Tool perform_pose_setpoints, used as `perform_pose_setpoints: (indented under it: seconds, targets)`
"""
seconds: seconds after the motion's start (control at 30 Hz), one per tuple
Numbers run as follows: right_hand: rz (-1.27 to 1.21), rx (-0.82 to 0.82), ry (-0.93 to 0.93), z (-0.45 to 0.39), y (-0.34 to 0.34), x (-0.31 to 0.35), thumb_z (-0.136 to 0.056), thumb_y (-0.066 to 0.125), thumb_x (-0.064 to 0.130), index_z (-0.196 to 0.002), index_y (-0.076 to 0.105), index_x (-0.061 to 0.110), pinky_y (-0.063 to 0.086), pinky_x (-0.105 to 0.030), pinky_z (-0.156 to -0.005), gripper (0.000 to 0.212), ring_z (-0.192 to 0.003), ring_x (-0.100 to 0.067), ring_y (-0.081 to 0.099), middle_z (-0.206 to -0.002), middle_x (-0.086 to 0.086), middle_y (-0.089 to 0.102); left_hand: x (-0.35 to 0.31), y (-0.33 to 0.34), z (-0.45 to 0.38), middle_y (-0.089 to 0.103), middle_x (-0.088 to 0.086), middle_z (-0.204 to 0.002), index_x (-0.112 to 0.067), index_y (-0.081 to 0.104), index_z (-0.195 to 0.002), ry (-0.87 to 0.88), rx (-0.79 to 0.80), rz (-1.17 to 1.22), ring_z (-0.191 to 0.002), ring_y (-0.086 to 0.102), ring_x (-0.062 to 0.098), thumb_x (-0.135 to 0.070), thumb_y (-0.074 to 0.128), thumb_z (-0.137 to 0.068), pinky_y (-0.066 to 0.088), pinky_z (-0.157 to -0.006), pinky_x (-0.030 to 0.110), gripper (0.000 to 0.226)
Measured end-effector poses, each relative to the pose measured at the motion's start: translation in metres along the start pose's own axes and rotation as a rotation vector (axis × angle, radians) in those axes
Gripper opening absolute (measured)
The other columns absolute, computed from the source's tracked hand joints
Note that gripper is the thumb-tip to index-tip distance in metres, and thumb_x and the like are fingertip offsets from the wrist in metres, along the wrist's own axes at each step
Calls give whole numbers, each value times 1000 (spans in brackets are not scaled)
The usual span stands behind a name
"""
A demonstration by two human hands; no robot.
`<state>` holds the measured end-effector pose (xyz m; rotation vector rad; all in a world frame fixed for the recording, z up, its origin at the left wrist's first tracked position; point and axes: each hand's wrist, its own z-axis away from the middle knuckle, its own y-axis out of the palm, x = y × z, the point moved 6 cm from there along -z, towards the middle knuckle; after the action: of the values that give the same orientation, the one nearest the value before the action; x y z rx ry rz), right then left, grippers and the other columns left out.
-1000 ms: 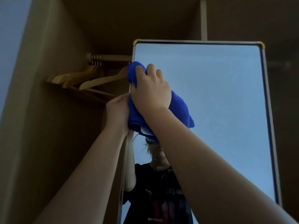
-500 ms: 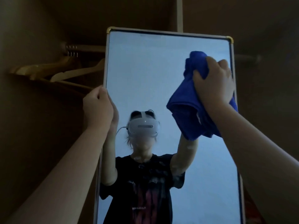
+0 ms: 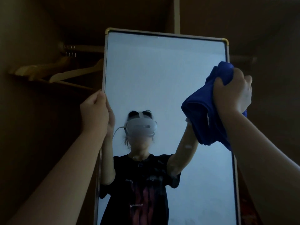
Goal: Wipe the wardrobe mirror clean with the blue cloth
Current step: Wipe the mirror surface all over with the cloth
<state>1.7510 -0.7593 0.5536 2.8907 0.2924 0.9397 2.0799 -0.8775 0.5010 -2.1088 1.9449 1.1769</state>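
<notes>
A tall wardrobe mirror [image 3: 165, 75] with a thin pale frame and gold corners fills the middle of the head view. My left hand [image 3: 95, 116] grips the mirror's left edge, fingers curled round the frame. My right hand [image 3: 232, 93] grips a bunched blue cloth [image 3: 201, 111] and holds it against the glass at the mirror's right edge, about a third of the way down. The cloth hangs below my fist. The glass reflects a person in a headset and black shirt with both arms raised.
Inside the dark wardrobe to the left, several wooden hangers [image 3: 65, 73] hang from a rail [image 3: 84, 48] behind the mirror. A vertical wardrobe divider [image 3: 177, 15] stands above the mirror's top. The rail continues on the right [image 3: 243, 59].
My right hand swept the blue cloth from the mirror's upper left corner across to its right edge and then lower. My left hand has kept its grip on the left edge.
</notes>
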Motion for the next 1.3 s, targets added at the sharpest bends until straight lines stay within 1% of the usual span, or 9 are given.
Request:
perform_pose_setpoints:
  seconds: [0.1,0.27,0.43,0.6,0.77,0.83,1.07,1.17,1.3]
  targets:
    - [-1,-4,-17,7,6,12,-91,47,29,-128,46,15,31,-33,-78,39,-112,-30,47,-125,-12,46,-4,1,1,61,-5,-77,-25,63,-73,-31,-12,147,-72,59,-2,-17,50,-94,46,-70,12,26]
    - [46,28,-95,27,16,41,-93,47,30,-130,44,17,32,-33,-74,40,-111,-28,46,-124,-11,45,3,2,2,68,-5,-64,-13,65,-70,-150,-19,460,-63,66,-1,-10,57,-90,51,-63,11,22]
    - [63,131,-323,78,48,97,-94,45,31,-129,42,16,36,-36,-70,39,-109,-28,45,-121,-10,45,11,-6,1,62,-1,-86,-19,65,-81,-337,89,204,-86,58,12,-33,64,-85,44,-69,24,15]
    - [74,195,-551,149,74,143,-90,52,23,-129,45,13,30,-32,-63,40,-92,-25,50,-109,-9,52,11,-12,17,55,8,-84,-12,61,-91,-383,188,178,-84,53,20,-28,57,-89,43,-76,32,17]
    - [55,230,-707,202,87,154,-72,74,21,-107,63,8,48,-32,-53,39,-67,-24,58,-83,-11,62,11,-25,26,60,3,-69,-11,62,-77,-292,289,49,-55,58,11,-17,47,-92,47,-47,15,21]
    - [46,234,-734,202,83,152,-72,74,20,-105,64,8,45,-30,-50,36,-64,-24,57,-81,-10,61,10,-26,28,60,2,-69,-10,62,-81,-265,297,6,-57,56,12,-19,48,-92,47,-49,20,20]
    - [74,148,-654,160,59,105,-69,73,17,-100,67,5,25,-26,-45,34,-64,-31,56,-77,-14,59,16,-27,28,59,1,-80,-13,67,-96,-242,191,-7,-85,59,18,-32,52,-93,48,-81,32,25]
    - [78,139,-522,134,38,65,-80,64,22,-116,61,8,37,-33,-52,39,-86,-36,57,-96,-18,58,17,-29,28,62,0,-80,-19,67,-88,-204,136,-11,-83,61,14,-30,54,-92,50,-75,25,17]
    - [87,179,-357,100,13,-1,-90,54,28,-132,46,15,32,-35,-71,45,-109,-34,45,-119,-16,48,27,-37,38,63,-2,-74,-23,67,-82,-193,132,-29,-67,62,7,-32,58,-89,51,-64,19,14]
